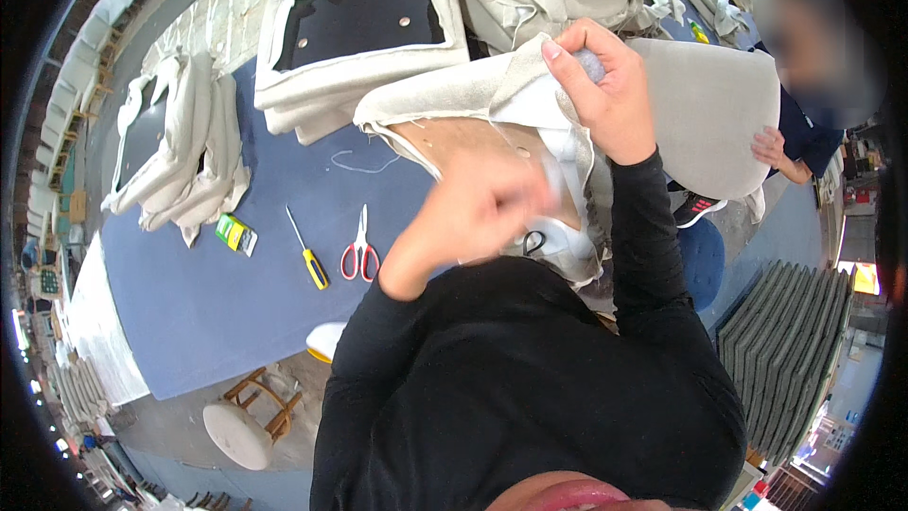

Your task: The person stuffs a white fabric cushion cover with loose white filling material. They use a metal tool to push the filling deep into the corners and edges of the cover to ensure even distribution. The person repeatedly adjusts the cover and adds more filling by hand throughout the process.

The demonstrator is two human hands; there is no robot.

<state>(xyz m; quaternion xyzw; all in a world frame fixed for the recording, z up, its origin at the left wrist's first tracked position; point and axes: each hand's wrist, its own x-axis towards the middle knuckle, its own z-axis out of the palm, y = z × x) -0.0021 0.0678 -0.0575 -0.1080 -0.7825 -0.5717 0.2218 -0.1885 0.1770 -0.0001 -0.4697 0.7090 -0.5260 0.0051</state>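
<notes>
My right hand (pixel 605 85) grips a fold of beige fabric (pixel 454 95) pulled over the edge of a wooden seat panel (pixel 463 137), with white lining (pixel 567 147) bunched below it. My left hand (pixel 487 203) is blurred, raised in front of the panel, fingers curled; whether it holds anything is unclear. Both arms wear black sleeves. The panel rests against my body over the blue table (pixel 218 284).
On the table lie red-handled scissors (pixel 360 251), a yellow-handled screwdriver (pixel 308 251), a small green-yellow box (pixel 235 233) and beige seat covers (pixel 180 147). Another upholstered panel (pixel 359 19) and fabric heap lie behind. Another person's hand (pixel 771 147) holds a grey cushion (pixel 709 123). A stool (pixel 248 421) stands below.
</notes>
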